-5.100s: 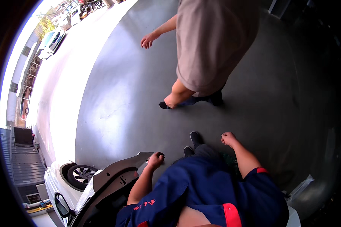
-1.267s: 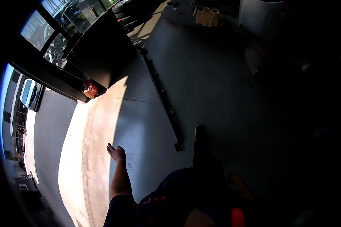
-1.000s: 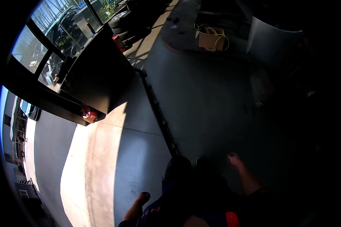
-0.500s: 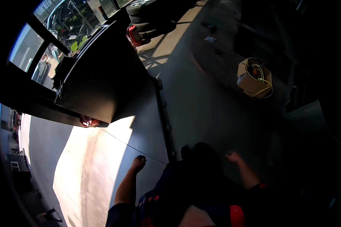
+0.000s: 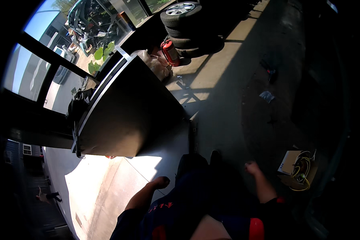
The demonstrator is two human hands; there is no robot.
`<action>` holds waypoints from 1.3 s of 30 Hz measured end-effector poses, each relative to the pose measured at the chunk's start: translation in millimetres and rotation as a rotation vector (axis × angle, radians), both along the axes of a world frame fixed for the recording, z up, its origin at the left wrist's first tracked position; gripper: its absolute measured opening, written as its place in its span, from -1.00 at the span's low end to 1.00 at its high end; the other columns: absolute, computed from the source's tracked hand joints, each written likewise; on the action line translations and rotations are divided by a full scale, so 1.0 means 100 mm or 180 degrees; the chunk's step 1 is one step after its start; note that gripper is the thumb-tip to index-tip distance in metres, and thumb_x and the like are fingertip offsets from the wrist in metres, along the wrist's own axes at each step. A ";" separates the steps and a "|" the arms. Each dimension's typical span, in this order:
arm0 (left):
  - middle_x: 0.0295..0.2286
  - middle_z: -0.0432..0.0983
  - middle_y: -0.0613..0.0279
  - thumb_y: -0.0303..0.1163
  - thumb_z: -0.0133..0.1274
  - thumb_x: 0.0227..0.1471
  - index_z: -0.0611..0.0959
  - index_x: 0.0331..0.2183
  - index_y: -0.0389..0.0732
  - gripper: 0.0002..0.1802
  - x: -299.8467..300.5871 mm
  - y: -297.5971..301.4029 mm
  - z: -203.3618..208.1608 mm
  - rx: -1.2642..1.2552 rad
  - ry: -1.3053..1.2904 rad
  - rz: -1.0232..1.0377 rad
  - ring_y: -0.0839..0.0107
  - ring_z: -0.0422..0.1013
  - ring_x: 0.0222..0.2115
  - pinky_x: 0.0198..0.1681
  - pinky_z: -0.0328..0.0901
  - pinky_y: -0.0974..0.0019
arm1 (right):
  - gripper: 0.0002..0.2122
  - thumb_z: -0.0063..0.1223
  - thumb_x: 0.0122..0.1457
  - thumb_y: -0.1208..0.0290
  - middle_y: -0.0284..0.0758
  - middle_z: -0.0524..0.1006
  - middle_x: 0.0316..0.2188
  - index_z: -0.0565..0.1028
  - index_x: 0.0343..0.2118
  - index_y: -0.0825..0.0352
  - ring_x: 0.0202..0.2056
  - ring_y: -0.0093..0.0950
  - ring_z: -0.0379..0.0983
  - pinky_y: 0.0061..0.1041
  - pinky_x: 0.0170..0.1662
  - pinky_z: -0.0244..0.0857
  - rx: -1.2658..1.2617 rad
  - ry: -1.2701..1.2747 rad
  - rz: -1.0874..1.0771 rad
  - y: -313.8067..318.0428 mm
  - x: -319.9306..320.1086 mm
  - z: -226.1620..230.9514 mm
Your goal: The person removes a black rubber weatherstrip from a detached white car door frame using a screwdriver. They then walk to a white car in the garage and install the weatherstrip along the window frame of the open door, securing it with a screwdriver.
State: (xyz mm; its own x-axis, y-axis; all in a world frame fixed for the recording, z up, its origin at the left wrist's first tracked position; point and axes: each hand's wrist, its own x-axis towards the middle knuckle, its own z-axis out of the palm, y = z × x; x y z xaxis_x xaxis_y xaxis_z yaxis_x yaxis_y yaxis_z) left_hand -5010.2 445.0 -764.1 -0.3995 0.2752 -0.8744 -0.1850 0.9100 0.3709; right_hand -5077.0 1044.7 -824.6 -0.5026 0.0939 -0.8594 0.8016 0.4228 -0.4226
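My left hand (image 5: 161,183) hangs beside my body, above the line where shadow meets the sunlit floor. Its fingers are curled into a loose fist and I see nothing in them. On the other side, my right hand (image 5: 251,167) is in shade with its fingers curled in too, and no object shows in it. Nearest to it stands an open cardboard box (image 5: 288,161) with a coiled yellow cable (image 5: 303,169) inside. Neither hand touches anything that I can see.
A large dark panel (image 5: 128,108) stands ahead on the left by the windows. Beyond it are a red fire extinguisher (image 5: 170,53) and stacked tyres (image 5: 179,22). A clear plastic bag (image 5: 267,96) and a dark tool (image 5: 271,74) lie on the right. Far left, a person (image 5: 48,196) is outside.
My view has moved forward and turned: the panel, tyres and extinguisher look nearer, and the cardboard box has come down beside my right hand. Both hands remain curled at my sides.
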 end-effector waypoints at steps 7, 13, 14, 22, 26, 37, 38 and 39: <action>-0.13 0.55 -0.05 -0.25 -0.04 0.06 0.60 -0.10 -0.23 -0.60 -1.88 0.23 -0.78 -0.0173 0.0151 0.0693 0.11 0.44 -0.05 0.01 0.31 0.08 | -0.75 -0.09 0.31 0.38 -0.26 0.58 -0.34 0.46 -0.05 0.41 -0.42 -0.56 0.47 -0.52 -0.35 0.39 -0.0559 0.1251 -0.0740 0.19 -3.41 0.67; -0.11 0.54 -0.18 -0.15 -0.05 0.05 0.61 -0.05 -0.24 -0.50 -5.57 0.72 -0.68 -0.0586 0.0571 0.0129 -0.03 0.44 -0.03 0.07 0.31 0.12 | -0.76 -0.06 0.28 0.36 -0.28 0.56 -0.36 0.48 -0.09 0.38 -0.45 -0.52 0.45 -0.51 -0.44 0.35 -0.0154 0.0247 -0.1169 0.73 -4.38 0.01; -0.13 0.55 -0.16 -0.13 -0.07 0.04 0.67 -0.14 -0.23 -0.53 -6.14 0.41 -0.94 -0.0446 0.0639 0.0973 -0.04 0.46 -0.06 0.01 0.35 0.10 | -0.75 -0.04 0.27 0.33 -0.28 0.56 -0.39 0.50 -0.12 0.39 -0.45 -0.50 0.45 -0.51 -0.45 0.34 -0.0206 0.0001 -0.0905 0.67 -4.50 0.08; -0.42 0.63 -0.03 -0.33 -0.15 0.07 0.64 -0.29 -0.35 -0.65 -11.04 1.61 0.11 0.0540 0.2126 0.1056 0.14 0.56 -0.45 -0.30 0.42 0.15 | -0.77 0.05 0.21 0.35 -0.21 0.53 -0.50 0.57 -0.26 0.44 -0.50 -0.41 0.44 -0.43 -0.46 0.30 -0.0381 0.0022 -0.2112 0.91 -5.92 -0.02; -0.42 0.63 -0.02 -0.31 -0.12 0.05 0.65 -0.33 -0.33 -0.67 -12.11 2.57 0.24 0.0559 0.2191 0.0897 0.17 0.57 -0.38 -0.24 0.41 0.17 | -0.77 0.00 0.24 0.34 -0.21 0.52 -0.49 0.52 -0.30 0.45 -0.45 -0.36 0.50 -0.37 -0.43 0.36 -0.0342 -0.0933 -0.1230 1.36 -7.13 0.00; -0.23 0.60 -0.03 -0.21 -0.04 0.03 0.70 -0.25 -0.13 -0.67 -14.11 3.80 -1.08 -0.0084 -0.0064 -0.0985 0.03 0.49 -0.13 -0.04 0.36 0.04 | -0.75 -0.07 0.30 0.38 -0.31 0.58 -0.36 0.50 -0.08 0.41 -0.41 -0.58 0.46 -0.56 -0.32 0.37 -0.0242 0.1470 -0.2058 3.60 -12.71 0.88; -0.23 0.59 -0.04 -0.22 -0.04 0.03 0.70 -0.25 -0.16 -0.67 -14.51 4.00 -1.07 -0.0075 -0.0038 -0.1019 0.02 0.49 -0.12 -0.04 0.35 0.05 | -0.77 -0.07 0.28 0.39 -0.32 0.58 -0.41 0.51 -0.12 0.41 -0.46 -0.59 0.44 -0.55 -0.35 0.36 -0.0261 0.1634 -0.2024 3.76 -13.07 0.92; -0.23 0.59 -0.06 -0.22 -0.04 0.02 0.69 -0.26 -0.18 -0.66 -14.96 4.20 -1.06 -0.0074 -0.0005 -0.1122 0.02 0.48 -0.12 -0.03 0.35 0.06 | -0.77 -0.07 0.28 0.39 -0.32 0.58 -0.41 0.51 -0.12 0.41 -0.46 -0.59 0.44 -0.55 -0.35 0.36 -0.0264 0.1626 -0.2093 3.92 -13.32 0.78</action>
State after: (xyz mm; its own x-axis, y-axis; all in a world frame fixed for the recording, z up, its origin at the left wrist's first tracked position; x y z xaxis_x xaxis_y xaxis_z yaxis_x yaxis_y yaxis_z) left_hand -6506.2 865.2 -870.2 -0.2820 0.3759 -0.8827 0.1414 0.9263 0.3493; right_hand -6409.3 1436.3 -747.1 -0.6971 0.4505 -0.5579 0.5755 -0.1127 -0.8100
